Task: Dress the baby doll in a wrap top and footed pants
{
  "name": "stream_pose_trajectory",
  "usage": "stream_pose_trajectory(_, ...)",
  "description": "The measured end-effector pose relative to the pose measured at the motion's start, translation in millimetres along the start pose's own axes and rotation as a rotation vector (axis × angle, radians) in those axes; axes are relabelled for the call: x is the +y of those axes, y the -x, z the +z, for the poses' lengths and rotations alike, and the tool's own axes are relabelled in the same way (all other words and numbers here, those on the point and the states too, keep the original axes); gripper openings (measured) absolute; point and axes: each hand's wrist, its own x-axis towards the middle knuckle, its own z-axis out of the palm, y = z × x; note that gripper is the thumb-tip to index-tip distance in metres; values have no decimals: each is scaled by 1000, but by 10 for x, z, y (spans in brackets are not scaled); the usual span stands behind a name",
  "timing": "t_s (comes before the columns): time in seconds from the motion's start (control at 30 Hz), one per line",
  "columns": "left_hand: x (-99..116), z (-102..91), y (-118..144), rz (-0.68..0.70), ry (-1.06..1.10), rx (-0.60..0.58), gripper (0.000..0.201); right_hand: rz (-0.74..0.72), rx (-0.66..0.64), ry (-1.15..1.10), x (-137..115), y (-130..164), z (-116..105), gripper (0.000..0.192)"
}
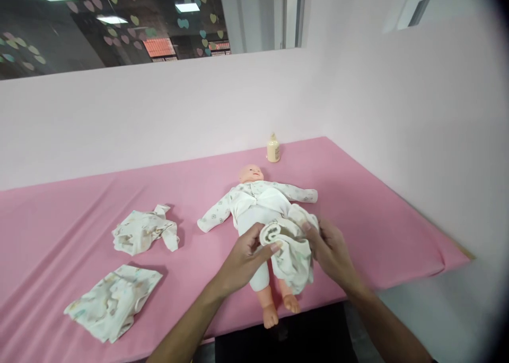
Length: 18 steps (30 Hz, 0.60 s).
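A baby doll (258,214) lies on its back, its head toward the wall and its bare feet at the near edge. It wears a white top with printed sleeves and white bottoms. Over its legs, both my hands grip a bunched, cream-coloured baby garment (292,257). My left hand (248,259) pinches a rolled opening of the cloth between thumb and fingers. On the other side, my right hand (328,246) is closed on the garment's edge. Which kind of garment it is cannot be made out, as it is crumpled.
Pink sheeting (350,214) covers the table. To the left lie a crumpled printed baby top (145,230) and a folded printed cloth (115,302). A pump bottle (273,150) stands near the wall, beyond the doll's head. Walls border the table behind and at right.
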Motion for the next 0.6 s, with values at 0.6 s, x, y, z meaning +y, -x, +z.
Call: stream_pose_trajectory(0.6, -26, -195, -55, -63, 84, 85, 19, -303, -113, 262, 73, 162, 321, 24)
